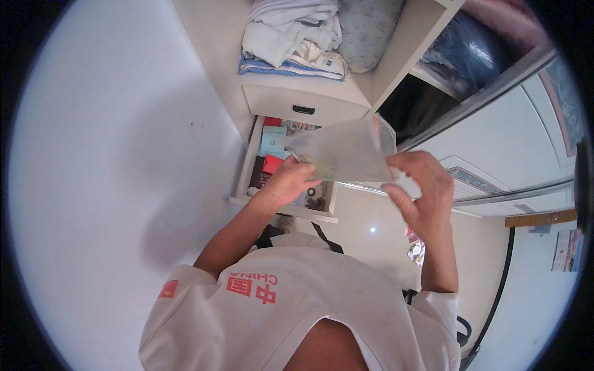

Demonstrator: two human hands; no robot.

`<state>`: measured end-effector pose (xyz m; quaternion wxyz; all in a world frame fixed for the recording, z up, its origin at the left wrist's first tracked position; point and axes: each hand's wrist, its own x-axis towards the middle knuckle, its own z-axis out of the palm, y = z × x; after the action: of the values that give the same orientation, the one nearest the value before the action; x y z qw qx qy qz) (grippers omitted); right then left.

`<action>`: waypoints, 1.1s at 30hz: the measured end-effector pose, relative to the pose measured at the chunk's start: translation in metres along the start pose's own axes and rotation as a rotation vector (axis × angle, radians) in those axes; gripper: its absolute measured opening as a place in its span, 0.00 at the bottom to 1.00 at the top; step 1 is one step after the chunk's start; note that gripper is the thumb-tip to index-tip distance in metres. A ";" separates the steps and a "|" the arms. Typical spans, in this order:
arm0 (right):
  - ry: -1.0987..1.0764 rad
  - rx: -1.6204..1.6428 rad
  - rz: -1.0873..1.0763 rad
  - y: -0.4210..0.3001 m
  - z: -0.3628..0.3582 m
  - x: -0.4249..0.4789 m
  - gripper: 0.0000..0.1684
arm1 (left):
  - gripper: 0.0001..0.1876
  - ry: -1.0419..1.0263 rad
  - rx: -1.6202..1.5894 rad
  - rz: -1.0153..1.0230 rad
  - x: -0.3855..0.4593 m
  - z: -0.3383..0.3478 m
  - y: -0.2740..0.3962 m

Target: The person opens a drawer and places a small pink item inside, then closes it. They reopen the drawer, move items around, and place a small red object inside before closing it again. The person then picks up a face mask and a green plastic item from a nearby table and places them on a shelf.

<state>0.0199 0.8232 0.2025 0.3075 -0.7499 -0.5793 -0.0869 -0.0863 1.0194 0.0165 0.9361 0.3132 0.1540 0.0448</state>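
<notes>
My left hand (292,178) grips the left end of a translucent plastic pouch (348,148) above an open drawer. Something yellowish and papery shows faintly through the pouch near my left fingers. My right hand (422,190) is at the pouch's right edge, which has a reddish strip. Its index finger meets that edge, while the thumb sits lower and apart; whether it grips the pouch is unclear. Beneath, the pulled-out white drawer (333,204) holds a light-blue booklet (273,141), a red packet (272,163), a dark booklet (259,174) and small items, partly covered by the pouch.
A closed drawer (274,99) with a black handle is above the open one. Folded clothes (292,41) and a patterned bundle (371,32) fill the shelf over it. A white wall (116,162) borders the left, a sliding wardrobe door (519,125) the right. Scraps (416,252) lie on the floor.
</notes>
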 end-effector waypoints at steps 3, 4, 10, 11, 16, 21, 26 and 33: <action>0.034 0.183 0.238 0.038 0.014 -0.008 0.20 | 0.22 0.065 0.066 -0.009 0.000 -0.002 -0.009; 0.038 0.267 0.318 0.050 0.022 -0.010 0.21 | 0.22 0.067 0.090 -0.012 0.000 -0.004 -0.010; 0.028 0.598 0.574 0.114 0.070 -0.022 0.40 | 0.20 0.163 0.188 -0.046 -0.009 0.005 -0.009; -0.012 0.694 0.586 0.122 0.077 -0.026 0.43 | 0.20 0.150 0.267 -0.067 -0.008 0.002 -0.010; -0.346 0.757 0.672 0.117 0.138 -0.053 0.34 | 0.23 0.135 0.337 -0.185 0.006 -0.062 -0.040; -0.430 0.632 0.658 0.119 0.220 -0.097 0.15 | 0.24 0.309 0.188 -0.377 0.017 -0.134 -0.088; -0.413 0.487 0.674 0.131 0.277 -0.104 0.12 | 0.24 0.403 0.166 -0.426 0.000 -0.156 -0.107; -0.145 0.882 1.258 0.155 0.343 -0.092 0.14 | 0.22 0.463 0.067 -0.372 -0.021 -0.182 -0.114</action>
<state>0.0570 0.9194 -0.1709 0.5308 -0.7499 -0.0437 0.3924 -0.1654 1.0283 -0.1841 0.8573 0.2916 0.4197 -0.0624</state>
